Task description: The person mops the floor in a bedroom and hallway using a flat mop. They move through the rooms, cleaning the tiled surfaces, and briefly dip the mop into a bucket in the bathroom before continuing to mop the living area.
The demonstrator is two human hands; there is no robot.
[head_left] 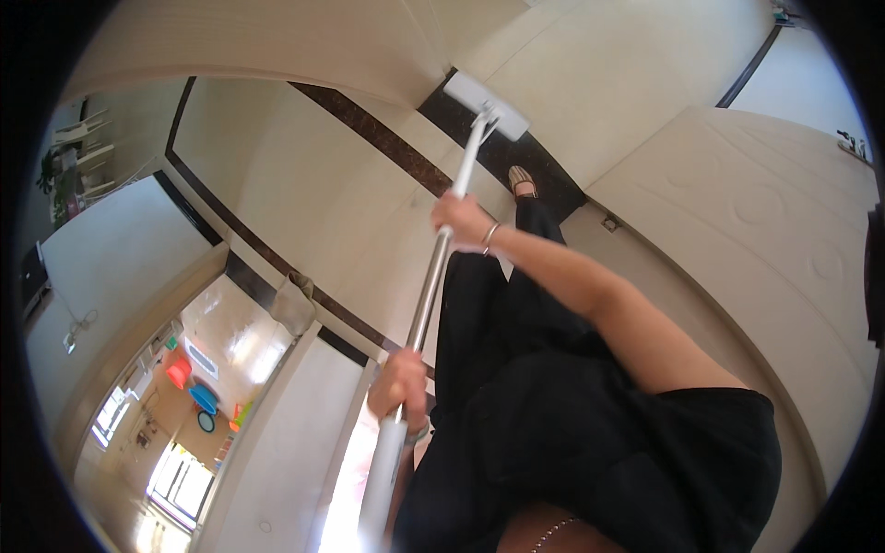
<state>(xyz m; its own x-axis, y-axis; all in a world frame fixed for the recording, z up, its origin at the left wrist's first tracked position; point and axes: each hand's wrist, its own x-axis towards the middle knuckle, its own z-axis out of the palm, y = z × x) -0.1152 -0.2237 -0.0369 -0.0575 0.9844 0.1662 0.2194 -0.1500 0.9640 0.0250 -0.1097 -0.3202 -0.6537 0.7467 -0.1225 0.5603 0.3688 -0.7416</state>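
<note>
Black shirt (562, 452) foremost; left hand (400, 385) and right hand (464, 221), fingers wrapped round the flat mop (430, 293); careless pulling could clip that shoe (522, 181).

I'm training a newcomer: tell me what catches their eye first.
Probably the long-handled flat mop slanting up the middle, gripped by the left hand low and the right hand higher, its white head over a dark floor strip at upper centre. Then the red object and blue object, lower left.

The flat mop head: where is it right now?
In the head view, the flat mop head is near the top, slightly right of centre, over the dark floor strip, beyond the light shoe.
</note>
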